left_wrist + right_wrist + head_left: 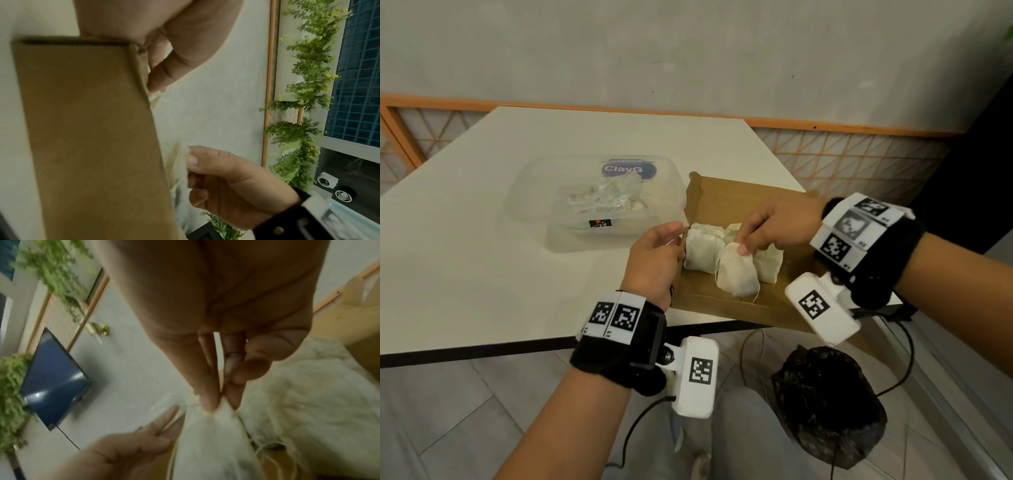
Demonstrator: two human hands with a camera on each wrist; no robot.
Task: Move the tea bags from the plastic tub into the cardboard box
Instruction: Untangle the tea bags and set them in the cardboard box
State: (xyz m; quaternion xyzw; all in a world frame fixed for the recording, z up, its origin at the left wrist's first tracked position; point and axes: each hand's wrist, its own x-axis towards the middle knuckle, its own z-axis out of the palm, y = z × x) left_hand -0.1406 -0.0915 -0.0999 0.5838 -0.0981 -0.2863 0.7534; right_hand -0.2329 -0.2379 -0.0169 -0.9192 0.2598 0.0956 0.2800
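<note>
The open cardboard box [726, 202] sits near the table's front right edge with several pale tea bags [703, 246] standing in it. My right hand [743, 248] pinches the top of one tea bag [738, 274], which hangs into the front of the box; the pinch [220, 405] on the tea bag [209, 443] shows close up. My left hand [676, 240] rests with relaxed fingers against the box's left wall [82, 129] and holds nothing. To the left of the box stands the clear plastic tub [530, 192], with more tea bags [606, 197] inside.
The white table [482, 257] ends just in front of the box. Below that edge, a black plastic bag [825, 404] and cables [904, 366] lie on the floor by my legs. An orange lattice rail [842, 161] runs behind the table.
</note>
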